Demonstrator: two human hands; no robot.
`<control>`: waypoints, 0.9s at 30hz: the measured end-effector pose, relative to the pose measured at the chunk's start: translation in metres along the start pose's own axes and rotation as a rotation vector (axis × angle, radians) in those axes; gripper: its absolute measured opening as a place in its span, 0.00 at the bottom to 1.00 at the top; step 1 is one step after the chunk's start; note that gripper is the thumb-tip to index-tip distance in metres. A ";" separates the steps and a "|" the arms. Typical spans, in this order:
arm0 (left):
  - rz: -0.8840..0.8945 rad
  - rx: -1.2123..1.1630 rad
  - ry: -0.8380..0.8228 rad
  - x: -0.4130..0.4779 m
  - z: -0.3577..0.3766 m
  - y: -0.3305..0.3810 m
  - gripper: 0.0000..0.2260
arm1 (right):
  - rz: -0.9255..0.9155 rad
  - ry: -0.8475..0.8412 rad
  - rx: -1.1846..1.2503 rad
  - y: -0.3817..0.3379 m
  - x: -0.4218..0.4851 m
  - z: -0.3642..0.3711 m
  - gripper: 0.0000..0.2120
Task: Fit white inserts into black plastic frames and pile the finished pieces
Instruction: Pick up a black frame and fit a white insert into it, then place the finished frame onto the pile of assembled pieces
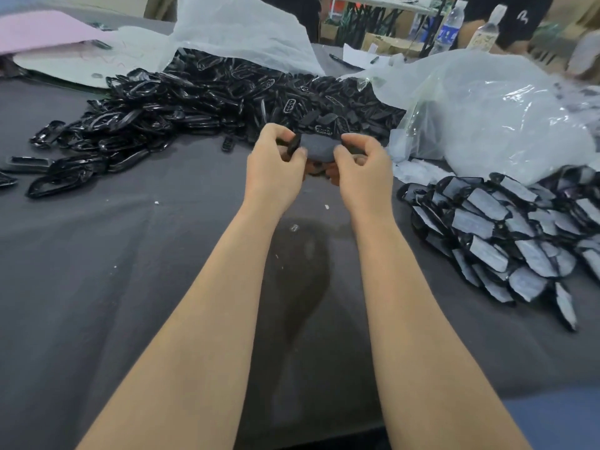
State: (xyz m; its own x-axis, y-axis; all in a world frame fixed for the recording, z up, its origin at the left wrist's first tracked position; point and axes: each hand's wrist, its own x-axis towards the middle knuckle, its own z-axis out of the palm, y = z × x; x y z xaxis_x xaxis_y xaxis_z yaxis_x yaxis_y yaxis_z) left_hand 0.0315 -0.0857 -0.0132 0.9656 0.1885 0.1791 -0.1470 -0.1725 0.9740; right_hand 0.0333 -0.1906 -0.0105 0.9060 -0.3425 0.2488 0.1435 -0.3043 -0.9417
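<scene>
empty frames: big heap of loose black frames [156, 102] on the left of the table [97, 287], way too many to count, guessing they're dumped there for quick grabs
left hand: left hand [272, 167] curled, pinching the left end of the piece
piece in work: just one piece [319, 147], pale insert facing up, held above the table between both hands; can't tell if it's fully seated
right hand: right hand [363, 170] pinching the right end, likely pressing the insert in
bag: one clear bag [493, 118], probably the insert supply
finished pile: finished pile [506, 228] far right, dozens, uncountable, close for easy drop-off
</scene>
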 end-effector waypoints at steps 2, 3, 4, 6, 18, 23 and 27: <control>0.022 0.014 -0.034 -0.002 0.019 0.013 0.11 | -0.027 0.089 -0.031 0.000 0.001 -0.022 0.05; 0.039 0.022 -0.061 -0.004 0.032 0.019 0.10 | -0.036 0.143 -0.057 0.000 0.002 -0.036 0.04; 0.055 0.029 -0.092 -0.007 0.046 0.025 0.09 | -0.045 0.200 -0.092 0.001 0.004 -0.050 0.03; 0.085 0.045 -0.161 -0.015 0.076 0.037 0.07 | -0.046 0.313 -0.172 0.005 0.006 -0.082 0.02; 0.092 0.518 -0.257 -0.060 0.192 0.037 0.13 | 0.245 0.528 -0.666 0.042 -0.005 -0.171 0.10; 0.099 0.436 -0.203 -0.059 0.192 0.039 0.14 | 0.156 0.590 -0.662 0.043 -0.005 -0.168 0.13; 0.065 0.170 -0.130 -0.043 0.165 0.042 0.12 | -0.022 0.628 -0.555 0.032 -0.003 -0.142 0.12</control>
State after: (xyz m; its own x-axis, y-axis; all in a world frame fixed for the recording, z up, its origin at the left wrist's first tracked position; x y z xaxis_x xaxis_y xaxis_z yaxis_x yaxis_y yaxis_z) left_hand 0.0195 -0.2609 -0.0034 0.9764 0.0473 0.2107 -0.1823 -0.3425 0.9217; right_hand -0.0214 -0.3260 -0.0092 0.4918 -0.7125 0.5005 -0.2073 -0.6541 -0.7274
